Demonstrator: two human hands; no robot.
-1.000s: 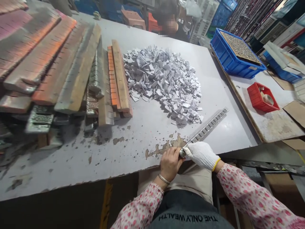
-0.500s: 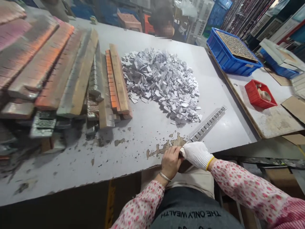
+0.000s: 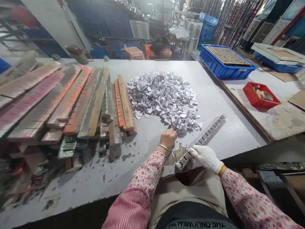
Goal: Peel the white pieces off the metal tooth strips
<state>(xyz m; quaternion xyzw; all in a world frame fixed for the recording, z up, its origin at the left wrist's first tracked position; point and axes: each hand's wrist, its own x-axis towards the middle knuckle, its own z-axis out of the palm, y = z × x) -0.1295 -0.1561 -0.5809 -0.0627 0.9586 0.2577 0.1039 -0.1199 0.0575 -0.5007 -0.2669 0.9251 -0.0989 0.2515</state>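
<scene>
My bare left hand (image 3: 168, 139), with a bangle at the wrist, is at the near edge of a heap of small white flat pieces (image 3: 164, 95). Its fingers are curled together and their tips are hidden, so what they pinch, if anything, cannot be made out. In a white knit glove, my right hand (image 3: 206, 156) grips a long silvery bar with a row of notches (image 3: 206, 135) near its lower end. That bar lies slanted on the table, its near end by the front edge and its far end pointing right, away from me.
Stacked notched wooden bars (image 3: 71, 108), some orange or pink, fill the table's left side. To the right, a side board carries a blue crate (image 3: 224, 71) and a red bin (image 3: 256, 103) with a roll inside. A person (image 3: 160, 47) is beyond the table's far edge.
My left hand has left the bar's near end and moved forward to the white heap. My right hand has shifted along the bar, uncovering its near end. The view has tilted up.
</scene>
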